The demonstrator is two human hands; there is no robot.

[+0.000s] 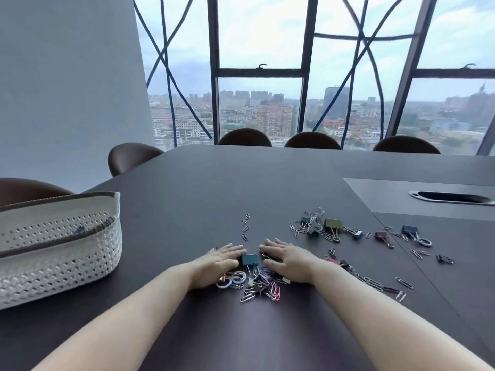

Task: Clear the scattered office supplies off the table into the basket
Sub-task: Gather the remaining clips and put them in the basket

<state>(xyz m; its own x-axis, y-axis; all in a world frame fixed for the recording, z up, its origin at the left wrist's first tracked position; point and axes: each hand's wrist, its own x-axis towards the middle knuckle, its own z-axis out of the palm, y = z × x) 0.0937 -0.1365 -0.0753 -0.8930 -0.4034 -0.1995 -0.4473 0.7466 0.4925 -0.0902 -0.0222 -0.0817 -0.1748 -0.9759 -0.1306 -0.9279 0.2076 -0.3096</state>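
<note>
A white woven basket [61,253] stands at the left on the dark table [214,183]. My left hand [217,263] and my right hand [288,262] lie flat on the table, palms down, either side of a heap of paper clips and binder clips [257,285]. A teal binder clip [249,259] stands between the two hands. More clips lie scattered to the right: an olive binder clip [333,224], a dark blue one [409,230], a maroon one [381,235], loose paper clips [375,283]. A few paper clips [245,227] lie beyond my fingertips.
A recessed cable panel [452,197] with an oval slot sits in the table at the right. Several brown chairs [245,137] line the far and left edges. Large windows stand behind them.
</note>
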